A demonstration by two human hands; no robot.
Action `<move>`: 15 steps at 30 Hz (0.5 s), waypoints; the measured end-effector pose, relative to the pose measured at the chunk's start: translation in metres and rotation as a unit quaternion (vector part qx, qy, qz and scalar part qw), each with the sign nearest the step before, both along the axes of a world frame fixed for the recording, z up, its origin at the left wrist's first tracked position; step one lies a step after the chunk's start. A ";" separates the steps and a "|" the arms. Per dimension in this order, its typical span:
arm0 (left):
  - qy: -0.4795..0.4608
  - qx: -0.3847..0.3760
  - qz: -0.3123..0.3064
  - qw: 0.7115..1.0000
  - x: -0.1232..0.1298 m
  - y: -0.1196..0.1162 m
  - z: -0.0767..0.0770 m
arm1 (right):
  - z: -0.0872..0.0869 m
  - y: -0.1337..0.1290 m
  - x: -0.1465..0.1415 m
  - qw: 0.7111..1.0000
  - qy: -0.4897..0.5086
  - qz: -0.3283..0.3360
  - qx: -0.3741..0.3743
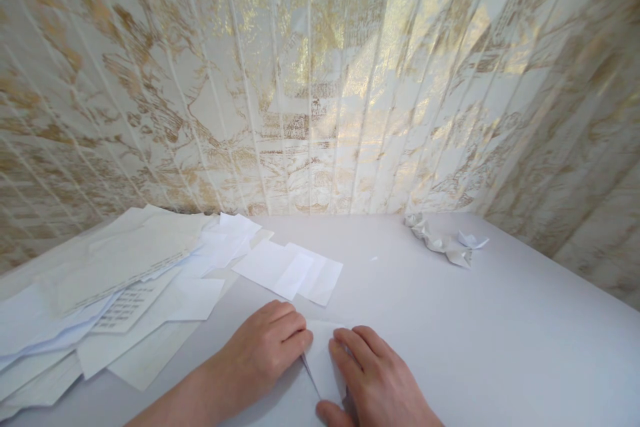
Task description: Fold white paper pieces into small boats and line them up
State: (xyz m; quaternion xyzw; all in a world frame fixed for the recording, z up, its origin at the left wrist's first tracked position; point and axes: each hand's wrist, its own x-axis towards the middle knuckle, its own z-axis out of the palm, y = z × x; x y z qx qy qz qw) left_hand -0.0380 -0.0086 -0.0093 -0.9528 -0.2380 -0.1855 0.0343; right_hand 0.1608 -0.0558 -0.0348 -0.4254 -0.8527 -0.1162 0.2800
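Note:
A small folded piece of white paper [324, 355] lies at the front middle of the table, between my two hands. My left hand [273, 345] pinches its upper left corner, fingers curled and pressed together. From the other side, my right hand [373, 370] grips the paper's right edge with the fingertips, its thumb near the lower end. A slanting folded edge shows along the paper's left side. Part of the paper is hidden under the right fingers.
Loose sheets of paper [135, 260], some printed, pile up on the left. Several small white paper pieces [295, 270] lie beyond my hands. Folded paper shapes [440, 240] sit at the back right of the white table [500, 340]. Behind it stands a patterned wall [300, 80].

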 end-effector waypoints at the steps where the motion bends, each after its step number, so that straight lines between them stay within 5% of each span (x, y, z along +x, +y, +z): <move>1: -0.012 0.023 -0.011 1.000 0.001 0.000 -0.001 | 0.000 0.000 0.000 1.000 0.002 -0.001 0.007; 6: -0.030 0.079 -0.031 0.996 0.008 -0.005 -0.001 | -0.001 -0.001 -0.002 1.000 0.011 -0.011 0.015; 15: -0.040 0.070 -0.027 0.996 0.016 -0.018 -0.005 | -0.004 0.001 0.002 0.997 0.016 0.025 0.066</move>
